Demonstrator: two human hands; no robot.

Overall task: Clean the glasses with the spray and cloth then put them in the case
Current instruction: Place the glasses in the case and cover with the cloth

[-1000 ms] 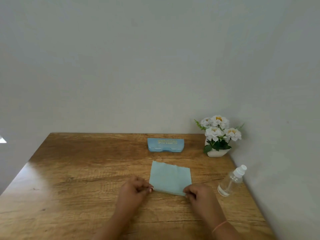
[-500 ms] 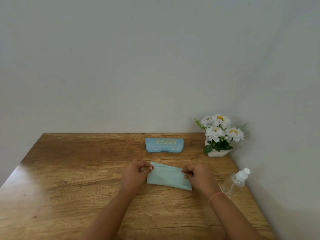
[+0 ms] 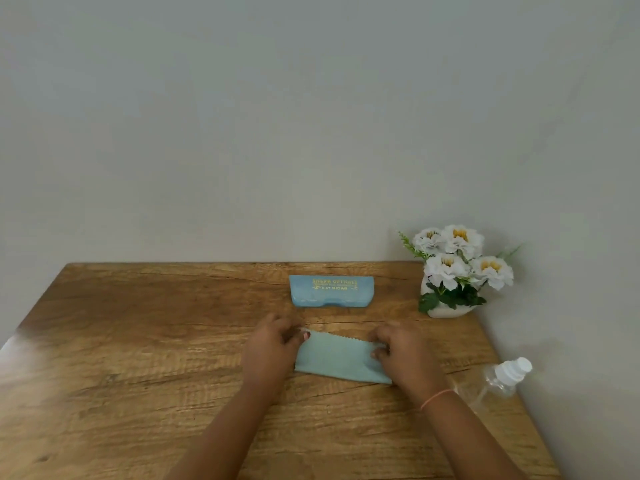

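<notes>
Pinches the folded pale-teal microfibre cloth [image 3: 337, 358] flat on the brown wooden table [image 3: 138, 341] at both short ends, left hand [image 3: 273, 348] on one, right hand [image 3: 401, 355] on the other, long axis left to right, zigzag edge facing away. Reads "DIST BIDAR" in gold on the closed light-blue rectangular glasses case [image 3: 331, 291] lying parallel just beyond; upper line too blurred
</notes>
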